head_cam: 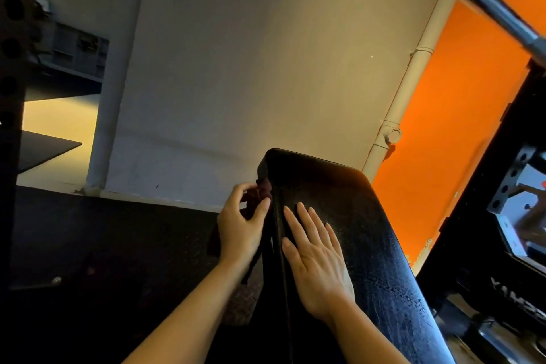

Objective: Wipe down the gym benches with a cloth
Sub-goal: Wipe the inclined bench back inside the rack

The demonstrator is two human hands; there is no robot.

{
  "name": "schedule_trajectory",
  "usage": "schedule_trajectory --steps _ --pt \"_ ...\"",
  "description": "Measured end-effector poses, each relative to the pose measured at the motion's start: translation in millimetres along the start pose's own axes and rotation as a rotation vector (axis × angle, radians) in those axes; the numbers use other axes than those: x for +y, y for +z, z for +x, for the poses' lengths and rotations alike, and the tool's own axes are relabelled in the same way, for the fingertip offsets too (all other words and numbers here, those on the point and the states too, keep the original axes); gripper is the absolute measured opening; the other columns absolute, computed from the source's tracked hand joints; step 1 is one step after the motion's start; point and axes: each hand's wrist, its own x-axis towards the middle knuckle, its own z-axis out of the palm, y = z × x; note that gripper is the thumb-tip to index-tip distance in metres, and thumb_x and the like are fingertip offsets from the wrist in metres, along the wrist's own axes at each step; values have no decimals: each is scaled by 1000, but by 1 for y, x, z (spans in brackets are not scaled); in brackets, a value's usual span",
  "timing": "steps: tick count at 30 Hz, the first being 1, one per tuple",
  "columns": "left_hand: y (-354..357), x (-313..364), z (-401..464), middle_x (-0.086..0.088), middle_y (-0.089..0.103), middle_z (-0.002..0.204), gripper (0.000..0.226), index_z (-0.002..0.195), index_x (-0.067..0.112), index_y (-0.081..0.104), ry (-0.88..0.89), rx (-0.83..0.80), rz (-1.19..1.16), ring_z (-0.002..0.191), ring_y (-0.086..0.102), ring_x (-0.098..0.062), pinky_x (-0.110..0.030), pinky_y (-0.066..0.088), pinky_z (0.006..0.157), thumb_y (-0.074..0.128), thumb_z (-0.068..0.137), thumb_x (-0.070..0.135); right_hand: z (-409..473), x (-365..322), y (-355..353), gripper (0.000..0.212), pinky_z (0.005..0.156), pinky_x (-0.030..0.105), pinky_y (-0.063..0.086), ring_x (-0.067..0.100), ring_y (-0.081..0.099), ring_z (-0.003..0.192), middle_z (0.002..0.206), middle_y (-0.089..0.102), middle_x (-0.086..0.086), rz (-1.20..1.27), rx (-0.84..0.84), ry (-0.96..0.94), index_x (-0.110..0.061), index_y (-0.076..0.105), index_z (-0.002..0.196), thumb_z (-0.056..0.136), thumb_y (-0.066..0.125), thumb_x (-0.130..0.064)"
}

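Observation:
A black padded gym bench [357,216] runs from the bottom of the view up to the middle, its top dotted with wet droplets. My left hand [240,227] grips a dark red cloth [260,192] and holds it against the bench's left side edge, near the far end. Part of the cloth hangs below the hand. My right hand [316,257] lies flat on the bench top with straight fingers, just right of the left edge.
A steel barbell [487,0] crosses the upper right corner above the bench. A black rack frame [508,192] stands at right, a perforated upright [11,38] at far left. Dark rubber flooring [103,245] lies left of the bench; a white wall and orange wall stand behind.

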Motion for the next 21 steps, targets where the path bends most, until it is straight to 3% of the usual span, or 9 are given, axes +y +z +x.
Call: schedule_trajectory --steps 3,8,12,16,21 --pt "1 0 -6 15 61 107 24 110 27 57 -6 -54 30 100 55 2 -17 43 87 66 88 22 0 1 0 58 117 28 -17 -4 -31 137 153 -25 -22 -14 2 0 -50 -12 144 87 -7 -59" --pt "-19 -9 -28 15 63 97 20 101 31 59 -117 -208 -15 94 59 4 -9 46 71 67 87 19 0 0 -1 61 117 29 -17 -2 -31 138 154 -25 -20 -26 1 8 -49 -13 145 85 -9 -60" --pt "-12 8 -15 19 62 105 19 104 34 61 -110 -171 -76 103 56 3 -12 45 81 64 90 20 0 0 -1 49 116 28 -18 -1 -30 138 153 -25 -20 -31 -5 8 -49 -15 143 97 2 -53" --pt "-21 5 -6 15 59 121 33 115 39 59 -247 -377 -245 119 52 -5 -34 43 104 53 96 12 0 0 -2 47 115 27 -18 -2 -30 138 152 -25 -22 -9 -15 -4 -52 -15 140 97 4 -54" --pt "-27 -16 -35 13 61 123 40 122 30 60 -144 -332 -162 117 54 -1 -27 45 100 63 89 8 0 0 -1 47 116 28 -17 -2 -30 138 153 -24 -22 -12 -11 -1 -52 -15 140 99 5 -53"
